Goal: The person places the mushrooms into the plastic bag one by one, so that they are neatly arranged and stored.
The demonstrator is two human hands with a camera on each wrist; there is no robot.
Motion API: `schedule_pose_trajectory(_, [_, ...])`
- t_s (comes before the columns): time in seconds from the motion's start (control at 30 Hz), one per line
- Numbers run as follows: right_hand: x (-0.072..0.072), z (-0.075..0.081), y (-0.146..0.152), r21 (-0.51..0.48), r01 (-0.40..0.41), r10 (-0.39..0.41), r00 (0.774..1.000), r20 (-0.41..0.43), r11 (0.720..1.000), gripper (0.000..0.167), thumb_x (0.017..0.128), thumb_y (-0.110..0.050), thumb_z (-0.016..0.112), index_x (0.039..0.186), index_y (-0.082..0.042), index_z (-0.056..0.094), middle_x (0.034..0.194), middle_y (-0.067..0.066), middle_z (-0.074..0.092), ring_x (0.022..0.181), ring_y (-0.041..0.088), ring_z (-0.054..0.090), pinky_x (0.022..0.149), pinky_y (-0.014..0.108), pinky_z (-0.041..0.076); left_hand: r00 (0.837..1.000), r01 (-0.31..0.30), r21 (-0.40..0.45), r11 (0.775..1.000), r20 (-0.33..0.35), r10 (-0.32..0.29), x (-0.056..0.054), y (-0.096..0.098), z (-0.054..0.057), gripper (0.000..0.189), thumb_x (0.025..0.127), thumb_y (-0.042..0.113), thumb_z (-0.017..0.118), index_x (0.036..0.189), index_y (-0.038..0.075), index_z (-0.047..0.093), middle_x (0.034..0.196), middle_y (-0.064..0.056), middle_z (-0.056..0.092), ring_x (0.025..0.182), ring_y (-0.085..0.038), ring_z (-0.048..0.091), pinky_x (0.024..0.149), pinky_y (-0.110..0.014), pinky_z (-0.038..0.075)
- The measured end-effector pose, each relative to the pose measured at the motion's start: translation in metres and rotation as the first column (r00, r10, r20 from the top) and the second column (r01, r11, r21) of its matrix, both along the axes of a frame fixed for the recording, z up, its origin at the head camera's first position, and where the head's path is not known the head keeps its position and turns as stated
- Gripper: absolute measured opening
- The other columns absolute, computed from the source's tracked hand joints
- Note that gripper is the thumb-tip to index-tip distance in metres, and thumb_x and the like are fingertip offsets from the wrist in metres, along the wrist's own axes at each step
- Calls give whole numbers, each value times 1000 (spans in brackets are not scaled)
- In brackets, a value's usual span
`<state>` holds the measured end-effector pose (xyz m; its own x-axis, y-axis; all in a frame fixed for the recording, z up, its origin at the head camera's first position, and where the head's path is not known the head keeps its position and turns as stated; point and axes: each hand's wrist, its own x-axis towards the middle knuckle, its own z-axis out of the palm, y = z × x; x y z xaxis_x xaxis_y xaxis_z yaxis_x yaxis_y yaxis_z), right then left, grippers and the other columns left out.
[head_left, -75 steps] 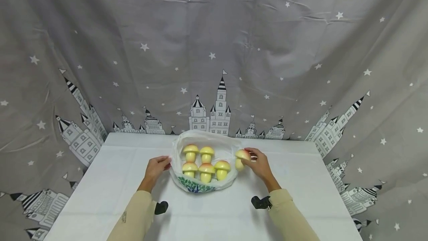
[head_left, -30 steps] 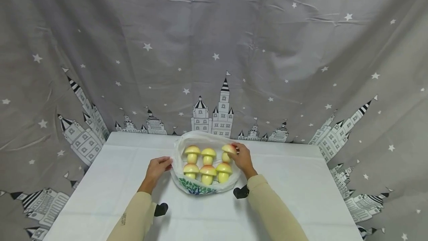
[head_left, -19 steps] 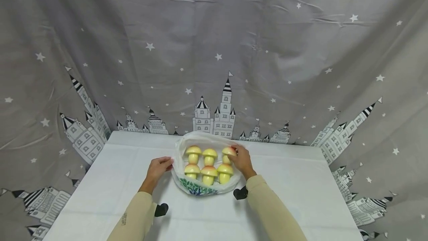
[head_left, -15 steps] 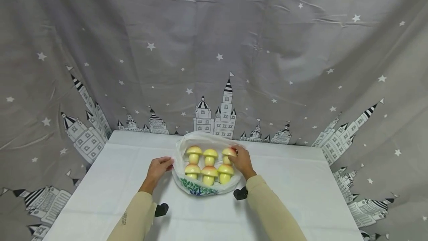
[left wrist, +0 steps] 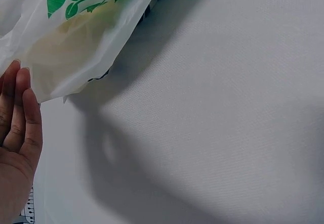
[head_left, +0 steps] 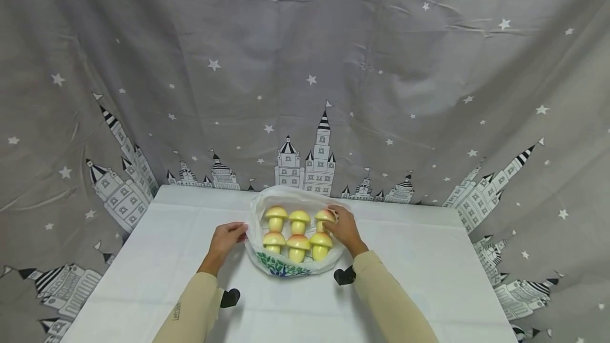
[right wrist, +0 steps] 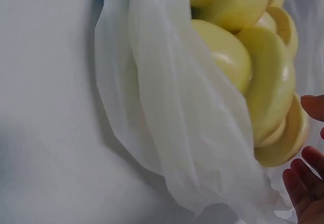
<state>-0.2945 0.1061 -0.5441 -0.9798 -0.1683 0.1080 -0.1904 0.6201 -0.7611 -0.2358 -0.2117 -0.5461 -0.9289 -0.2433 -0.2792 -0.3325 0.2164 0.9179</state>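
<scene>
A white plastic bag with a green leaf print lies with its mouth spread wide. Inside it, several yellow toy mushrooms with reddish-tinged caps stand in two rows. At the bag's left rim my left hand holds the edge; in the left wrist view its fingers lie against the plastic, thumb hidden. My right hand reaches over the right rim to the back-right toy mushroom. In the right wrist view my thumb and fingers are spread apart, fingertips close beside that mushroom's cap.
The bag sits near the back edge of a white-covered table. Behind hangs a grey curtain printed with stars and castles. A dark wrist camera sticks out from the right sleeve, and another from the left.
My right hand has carried a toy mushroom from outside the right rim into the back-right spot in the bag, and its fingers have loosened. The left hand stays at the left rim.
</scene>
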Motion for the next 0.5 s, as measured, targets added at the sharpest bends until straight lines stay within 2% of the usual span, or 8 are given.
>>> schedule_pose_trajectory(0.13, [1,4,2,-136,30,-26,999,27,990,52,82,-7,74,129,5,55,130,23,55,118,41,53,98,47,48,1000,10,8,1000,-13,-10,-2,0,1,37,96,13,58,122,-13,57,109,-24,65,78,-10,63,77,-29,58])
schedule_pose_trajectory(0.27, [4,6,6,-222,47,-33,997,64,974,54,84,-10,74,132,2,54,132,22,54,121,39,51,101,45,47,1000,26,18,999,-16,-26,-2,-1,5,39,98,15,57,126,-12,55,114,-24,63,81,-12,65,79,-28,57])
schedule_pose_trajectory(0.5, [12,13,21,-270,39,-11,994,107,962,59,83,-17,77,135,-4,53,141,18,48,127,36,47,104,45,44,997,67,-55,996,-20,-69,-2,-6,11,43,98,22,56,134,-2,52,116,-24,64,90,-21,66,82,-33,56])
